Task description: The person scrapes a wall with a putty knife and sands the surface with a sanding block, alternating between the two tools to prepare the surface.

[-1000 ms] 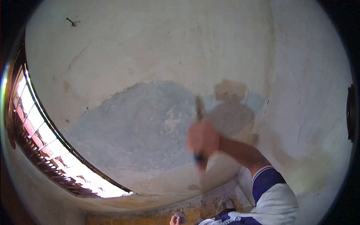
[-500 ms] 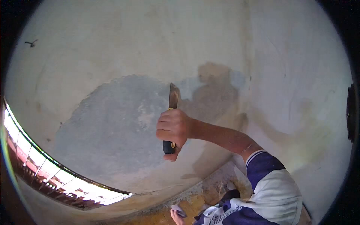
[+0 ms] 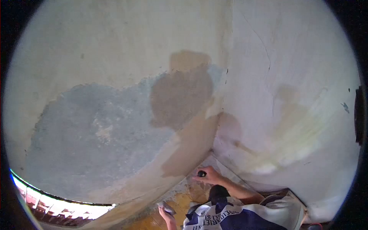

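Right hand (image 3: pixel 209 175): low near the corner (image 3: pixel 212 150), fingers curled closed around a dark-handled tool (image 3: pixel 201 173); only its butt shows, the working end is hidden.
Left hand (image 3: pixel 167 217): down at the bottom edge, fingers closed on a small grey piece (image 3: pixel 167 207), over the floor (image 3: pixel 143 223).
Grey patch (image 3: pixel 80 126): sprawling across the left wall (image 3: pixel 115 38), well apart from both hands, a shadow (image 3: pixel 182 97) darkening its right end.
Corner risk: the dark-handled tool could nick a wall, its far end masked by the grip.
Drop risk: loosened fingers could let the grey piece fall.
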A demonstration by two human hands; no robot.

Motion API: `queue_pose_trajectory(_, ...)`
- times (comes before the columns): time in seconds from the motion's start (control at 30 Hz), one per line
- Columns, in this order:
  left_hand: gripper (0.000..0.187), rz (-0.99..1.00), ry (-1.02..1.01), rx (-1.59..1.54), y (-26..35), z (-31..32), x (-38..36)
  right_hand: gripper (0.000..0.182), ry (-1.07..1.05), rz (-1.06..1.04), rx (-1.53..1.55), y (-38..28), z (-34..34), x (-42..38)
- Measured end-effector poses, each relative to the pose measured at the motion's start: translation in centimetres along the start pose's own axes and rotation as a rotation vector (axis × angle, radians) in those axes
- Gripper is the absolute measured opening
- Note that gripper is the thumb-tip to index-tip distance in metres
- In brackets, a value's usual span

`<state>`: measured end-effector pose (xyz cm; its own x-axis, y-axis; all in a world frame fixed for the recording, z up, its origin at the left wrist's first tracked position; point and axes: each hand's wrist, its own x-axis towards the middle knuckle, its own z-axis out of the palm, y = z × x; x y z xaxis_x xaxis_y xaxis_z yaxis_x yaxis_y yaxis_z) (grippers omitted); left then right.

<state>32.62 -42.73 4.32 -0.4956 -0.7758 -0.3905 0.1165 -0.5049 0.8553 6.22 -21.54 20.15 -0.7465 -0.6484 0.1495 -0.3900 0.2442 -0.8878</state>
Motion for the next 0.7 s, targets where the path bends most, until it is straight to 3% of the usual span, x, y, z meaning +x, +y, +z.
queue_pose_trajectory(0.03, 0.040, -0.031, 0.021, 0.036, -0.8, 0.0, 0.7, 0.032, 0.038, -0.054, 0.051, -1.4, -1.9, 1.1)
queue_pose_trajectory(0.1, 0.041, -0.034, -0.242, 0.081, -3.1, -1.5, 3.7, 0.033, 0.102, -0.187, 0.195, -3.5, -5.9, 4.3)
queue_pose_trajectory(0.17, 0.038, -0.136, -0.185, 0.000, -3.3, 0.0, 3.6, 0.037, 0.128, -0.392, 0.331, -6.9, -11.1, 7.5)
queue_pose_trajectory(0.23, 0.039, -0.094, -0.232, 0.163, -0.5, 3.8, 2.2, 0.047, 0.112, -0.653, 0.551, -10.9, -15.3, 9.8)
queue_pose_trajectory(0.27, 0.040, -0.070, -0.180, 0.189, 0.3, 5.4, 1.4, 0.039, 0.137, -0.795, 0.564, -12.0, -16.5, 10.2)
queue_pose_trajectory(0.33, 0.042, -0.017, -0.067, 0.229, 0.0, 7.7, -0.3, 0.026, 0.095, -0.870, 0.526, -12.8, -17.5, 8.2)
queue_pose_trajectory(0.4, 0.044, -0.127, 0.053, 0.194, -3.4, 9.6, -0.2, 0.018, 0.060, -0.462, 0.030, -10.3, -17.5, 11.1)
queue_pose_trajectory(0.43, 0.046, -0.178, 0.112, 0.177, -5.1, 10.2, -0.1, 0.016, 0.045, -0.025, -0.462, -8.0, -15.8, 14.1)
queue_pose_trajectory(0.5, 0.039, -0.200, 0.035, 0.322, -10.2, 10.3, -0.6, 0.013, 0.140, 0.087, -0.671, -1.6, -12.6, 17.4)
queue_pose_trajectory(0.53, 0.036, -0.218, 0.048, 0.379, -13.3, 11.0, -1.0, 0.014, 0.247, -0.223, -0.360, 2.5, -10.9, 18.6)
queue_pose_trajectory(0.6, 0.028, -0.174, 0.146, 0.454, -14.6, 15.3, -4.0, 0.012, 0.062, -0.227, -0.215, 6.8, -10.0, 14.8)
queue_pose_trajectory(0.67, 0.026, -0.264, 0.137, 0.376, -20.5, 15.8, -6.0, 0.007, -0.271, -0.422, -0.207, 2.7, -13.9, 11.5)
queue_pose_trajectory(0.7, 0.027, -0.343, 0.178, 0.378, -22.8, 15.9, -7.5, 0.007, -0.255, -0.601, -0.096, -0.3, -14.8, 12.1)
